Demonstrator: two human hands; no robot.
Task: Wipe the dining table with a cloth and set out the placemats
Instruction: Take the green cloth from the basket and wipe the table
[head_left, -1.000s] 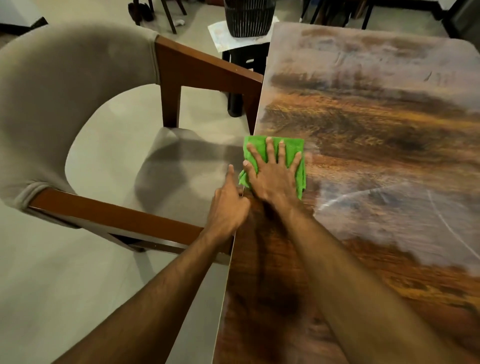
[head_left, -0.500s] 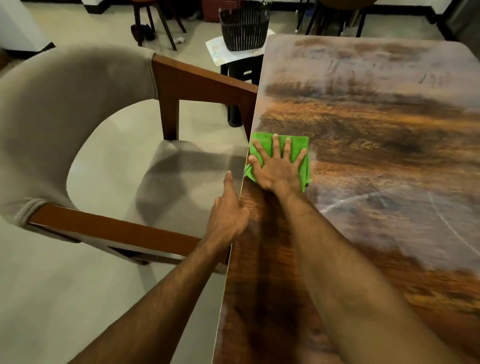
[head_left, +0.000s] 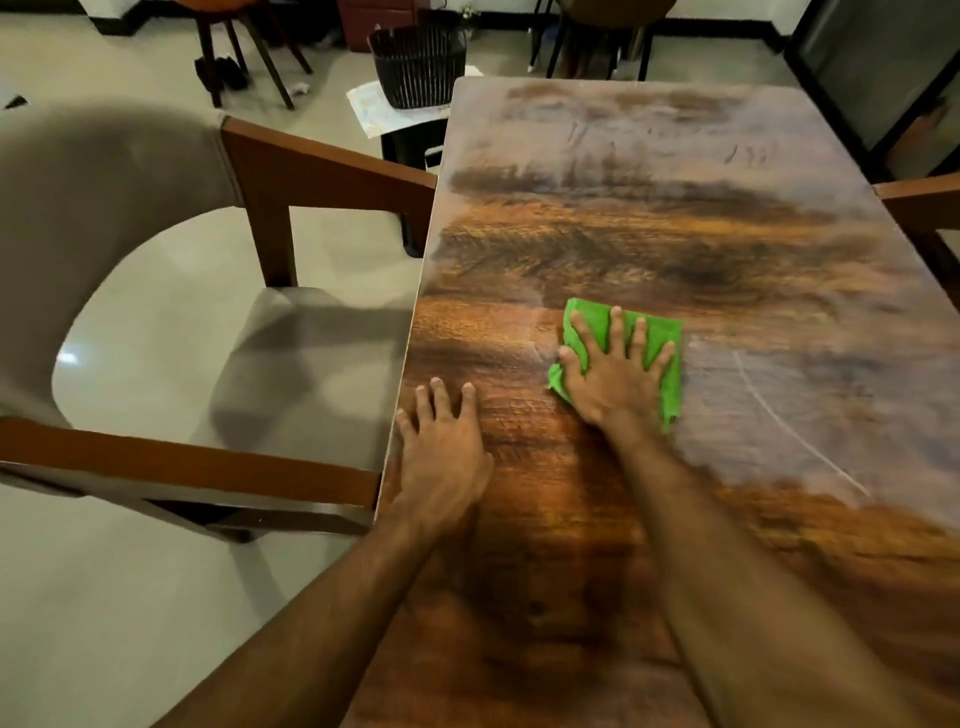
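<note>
Right hand (head_left: 613, 382) is spread flat, fingers splayed, pressing the green cloth (head_left: 660, 358) down on the wood-grain desk (head_left: 675, 234), roughly mid-width. Left hand (head_left: 441, 452) lies open and palm-down on the desk near its left edge, holding nothing. An upholstered chair (head_left: 104, 208) sits just beside that edge, and a dark basket (head_left: 421, 65) stands past the far end. No readable writing anywhere.

We see a pale grey glossy floor (head_left: 156, 597), a grey-upholstered wooden armchair (head_left: 104, 218) drawn up at left, a dark slatted wastebasket (head_left: 418, 65) on a small black stool (head_left: 410, 148), and dark-legged chairs (head_left: 244, 47) along the far wall.
</note>
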